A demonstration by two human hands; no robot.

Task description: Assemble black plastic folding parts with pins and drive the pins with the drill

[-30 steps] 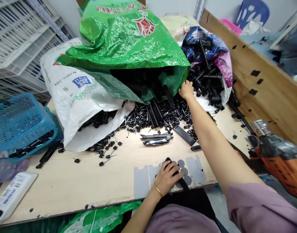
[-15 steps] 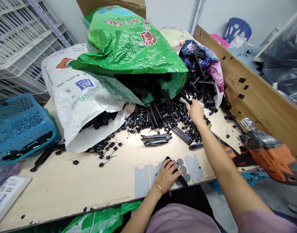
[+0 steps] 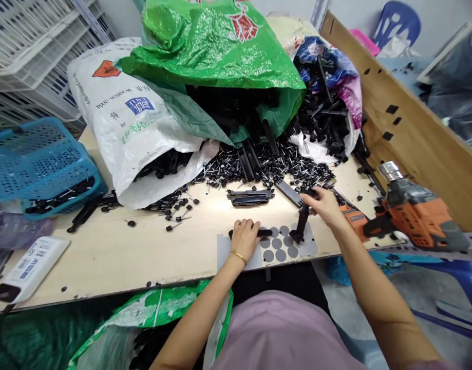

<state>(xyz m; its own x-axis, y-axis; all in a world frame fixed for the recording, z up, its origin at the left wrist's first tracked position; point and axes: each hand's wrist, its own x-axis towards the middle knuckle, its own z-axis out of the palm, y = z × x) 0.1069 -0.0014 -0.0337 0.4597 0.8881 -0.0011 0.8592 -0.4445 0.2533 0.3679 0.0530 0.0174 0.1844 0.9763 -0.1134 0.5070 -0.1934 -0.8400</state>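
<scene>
From the head view I see my left hand [image 3: 244,237] pressing flat on a black bar [image 3: 263,233] at the near edge of the pale wooden surface [image 3: 116,257]. My right hand [image 3: 324,203] grips an upright black strip [image 3: 301,223]. Green sack [image 3: 216,51] and blue basket [image 3: 39,164] sit far left; an orange drill [image 3: 416,216] lies right.

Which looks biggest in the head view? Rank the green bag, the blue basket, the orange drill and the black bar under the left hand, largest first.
1. green bag
2. blue basket
3. orange drill, nearly the basket's size; nearness to the camera makes that unsure
4. black bar under the left hand, clearly smallest
</scene>
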